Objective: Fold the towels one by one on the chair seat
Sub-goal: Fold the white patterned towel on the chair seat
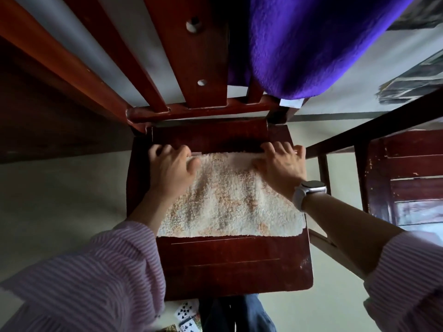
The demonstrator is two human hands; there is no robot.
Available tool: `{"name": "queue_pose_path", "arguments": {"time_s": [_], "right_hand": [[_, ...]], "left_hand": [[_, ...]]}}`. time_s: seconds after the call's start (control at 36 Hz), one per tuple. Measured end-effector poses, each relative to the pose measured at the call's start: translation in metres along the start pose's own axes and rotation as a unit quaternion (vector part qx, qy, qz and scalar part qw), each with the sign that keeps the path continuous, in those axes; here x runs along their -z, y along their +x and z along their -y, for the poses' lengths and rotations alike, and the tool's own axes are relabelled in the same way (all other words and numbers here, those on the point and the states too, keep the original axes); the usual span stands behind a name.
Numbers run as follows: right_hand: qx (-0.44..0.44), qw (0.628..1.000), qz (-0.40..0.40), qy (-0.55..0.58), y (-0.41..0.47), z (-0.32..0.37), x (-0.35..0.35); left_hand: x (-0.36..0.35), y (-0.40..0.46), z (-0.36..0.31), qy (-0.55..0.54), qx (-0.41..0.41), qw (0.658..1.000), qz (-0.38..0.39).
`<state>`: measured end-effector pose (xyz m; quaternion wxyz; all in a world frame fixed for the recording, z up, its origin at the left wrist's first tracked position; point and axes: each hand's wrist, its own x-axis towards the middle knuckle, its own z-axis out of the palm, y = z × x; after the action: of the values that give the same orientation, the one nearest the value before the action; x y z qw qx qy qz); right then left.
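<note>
A pale cream towel (227,197) is lying flat on the dark red chair seat (235,267), covering the far half of it and leaving the near strip of wood bare. The left hand (171,167) is resting on the towel's far left corner with its fingers curled over the far edge, and the right hand (281,164), with a watch (309,191) on its wrist, is doing the same at the far right corner; both look to be gripping that far edge, though the fingertips are lying in shadow and whether they are pinching cloth or only pressing on it cannot be told for sure. The towel is looking like a tidy rectangle, but how many layers it is in cannot be told, so this fold is probably under way rather than finished. A purple towel (309,44) is hanging over the chair back (191,56) at the far right, unfolded and seemingly waiting its turn, so at least one more is left. No finished, folded towel is showing anywhere, which suggests the task is in its early part. Playing cards (185,312) are lying on the floor near the seat's near edge.
</note>
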<state>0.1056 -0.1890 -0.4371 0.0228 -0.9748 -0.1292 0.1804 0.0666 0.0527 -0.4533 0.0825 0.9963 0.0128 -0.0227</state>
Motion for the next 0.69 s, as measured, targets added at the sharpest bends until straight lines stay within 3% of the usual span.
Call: {"name": "queue_pose_path", "arguments": {"time_s": [0.19,0.28,0.39,0.5,0.69], "right_hand": [[-0.027,0.998,-0.054,0.01,-0.023,-0.007,0.009],[0.021,0.998,-0.047,0.028,-0.038,0.01,0.005],[0.065,0.997,0.024,0.028,-0.055,0.037,-0.008],[0.109,0.993,0.041,0.029,-0.066,0.062,-0.034],[0.092,0.995,0.043,-0.023,-0.078,0.02,-0.052]], "left_hand": [[0.015,-0.023,0.017,0.039,0.124,0.991,0.028],[0.018,-0.038,0.004,0.013,0.11,0.994,0.014],[0.014,-0.067,-0.017,-0.037,0.087,0.995,0.035],[-0.003,-0.084,-0.039,-0.034,-0.001,0.996,0.085],[-0.025,-0.1,0.002,0.007,0.004,0.993,0.119]]}}
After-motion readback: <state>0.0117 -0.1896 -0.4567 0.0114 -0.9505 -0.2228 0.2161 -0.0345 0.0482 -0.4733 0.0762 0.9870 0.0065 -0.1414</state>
